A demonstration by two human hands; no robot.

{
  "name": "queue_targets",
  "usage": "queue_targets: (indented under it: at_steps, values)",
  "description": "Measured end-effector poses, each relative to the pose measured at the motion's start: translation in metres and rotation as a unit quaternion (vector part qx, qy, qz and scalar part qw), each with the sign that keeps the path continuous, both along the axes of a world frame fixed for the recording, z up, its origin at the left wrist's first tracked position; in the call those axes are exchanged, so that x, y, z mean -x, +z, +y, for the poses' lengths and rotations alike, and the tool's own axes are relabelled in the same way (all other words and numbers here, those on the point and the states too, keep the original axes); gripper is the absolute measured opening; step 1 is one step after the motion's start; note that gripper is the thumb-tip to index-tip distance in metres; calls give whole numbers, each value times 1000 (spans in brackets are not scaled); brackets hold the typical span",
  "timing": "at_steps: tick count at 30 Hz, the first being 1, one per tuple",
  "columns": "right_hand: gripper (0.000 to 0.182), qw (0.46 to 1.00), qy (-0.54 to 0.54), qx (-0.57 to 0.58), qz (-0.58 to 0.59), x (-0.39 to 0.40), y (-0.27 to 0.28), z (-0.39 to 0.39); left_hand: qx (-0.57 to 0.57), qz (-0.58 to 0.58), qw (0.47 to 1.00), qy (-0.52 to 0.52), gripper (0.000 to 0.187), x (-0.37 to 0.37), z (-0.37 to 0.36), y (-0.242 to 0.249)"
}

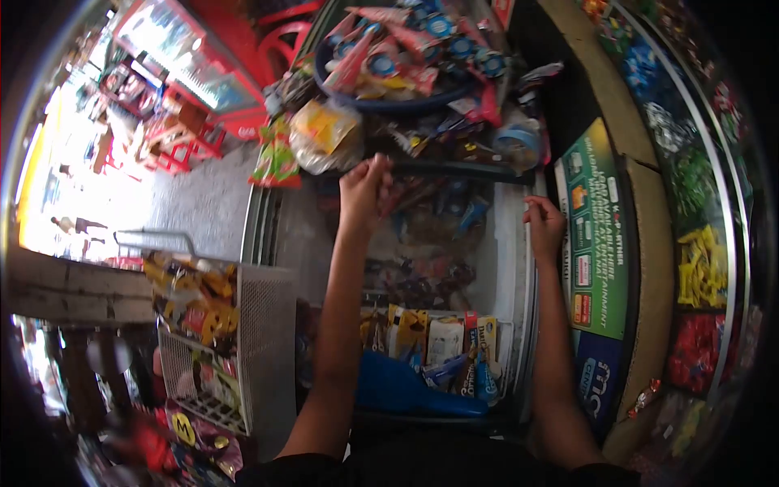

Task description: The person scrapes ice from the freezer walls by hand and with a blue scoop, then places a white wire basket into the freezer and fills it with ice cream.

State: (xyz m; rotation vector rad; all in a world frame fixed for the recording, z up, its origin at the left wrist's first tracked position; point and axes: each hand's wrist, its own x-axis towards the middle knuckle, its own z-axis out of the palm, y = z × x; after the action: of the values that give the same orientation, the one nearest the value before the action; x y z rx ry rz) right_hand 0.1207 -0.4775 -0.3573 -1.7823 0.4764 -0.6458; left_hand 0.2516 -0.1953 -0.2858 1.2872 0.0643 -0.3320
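Where the freezer's dark crossbar (pixel 454 170) runs left to right, my left hand (pixel 363 193) is nearer, at its left end; my right hand (pixel 546 231) is by the right rim (pixel 524 272). Fingers curl; I can't tell whether they grip.

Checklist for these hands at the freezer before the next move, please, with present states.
1. Both hands in view, left and right: ok.
2. Left hand's grip on the dark bar: cannot tell.
3. Right hand touching the freezer's rim: cannot tell.
4. Surface beyond the bar cleared: not ok; blue bowl and jar there.
5. Clear bag well away from left hand: not ok, close beside it.
6. Packs inside visible: ok.
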Motion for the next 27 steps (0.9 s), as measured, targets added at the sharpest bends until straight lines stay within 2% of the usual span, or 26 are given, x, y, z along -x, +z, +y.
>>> queue_targets:
  at_steps: [1, 2, 4, 5, 6, 7, 8, 10, 11, 12, 13, 14, 15, 17, 19, 21, 22, 24, 25, 27]
  values:
    - [12, 999, -3, 36, -13, -3, -6, 3, -27, 25, 999, 25, 26, 19, 14, -10]
    - [13, 984, -18, 179, -9, -7, -9, 8, -30, 40, 998, 44, 26, 34, 32, -25]
    - [14, 953, -18, 300, 47, -12, -14, 33, -44, 65, 996, 51, 28, 65, 67, -56]
    - [14, 994, 25, 108, 26, -22, -34, 52, -70, 59, 991, 94, 35, 78, 76, -68]
    - [14, 993, 89, 51, 60, -26, -55, 72, -75, 70, 989, 109, 35, 94, 88, -85]
    - [14, 984, 151, -6, 94, -31, -69, 100, -278, -4, 956, 98, 35, 112, 101, -105]
    - [16, 927, 330, 81, 160, -37, -88, 153, -474, -66, 874, 80, 34, 129, 120, -123]
    - [21, 811, 531, 163, 183, -47, -141, 197, -471, 19, 881, 42, 33, 152, 116, -112]
    - [24, 745, 615, 188, 175, -51, -167, 215, -487, 5, 873, 16, 31, 159, 118, -113]
    - [24, 746, 616, 184, 175, -56, -203, 231, -502, -10, 865, -11, 29, 165, 120, -119]
    - [25, 681, 655, 239, 225, -58, -241, 248, -506, -4, 862, -13, 29, 173, 122, -128]
    - [25, 609, 687, 291, 269, -63, -262, 263, -530, -56, 845, -28, 26, 179, 124, -137]
    - [25, 611, 689, 285, 266, -70, -281, 274, -553, -110, 825, -43, 24, 179, 127, -147]
    - [25, 699, 621, 234, 266, -75, -306, 294, -550, -88, 829, -49, 20, 172, 126, -144]
    - [26, 715, 602, 221, 277, -81, -323, 314, -542, -59, 836, -59, 17, 172, 125, -143]
    - [27, 730, 581, 213, 289, -91, -353, 334, -568, -73, 818, -60, 14, 171, 124, -149]
    - [31, 746, 558, 201, 302, -90, -387, 348, -568, -66, 818, -66, 14, 171, 122, -150]
    - [36, 759, 536, 185, 320, -92, -411, 367, -612, -74, 783, -86, 10, 171, 120, -153]
    - [38, 804, 478, -59, 349, -98, -406, 374, -612, -71, 783, -88, 10, 170, 121, -153]
    - [40, 797, 387, -296, 357, -114, -381, 382, -610, -81, 784, -81, 11, 169, 120, -155]
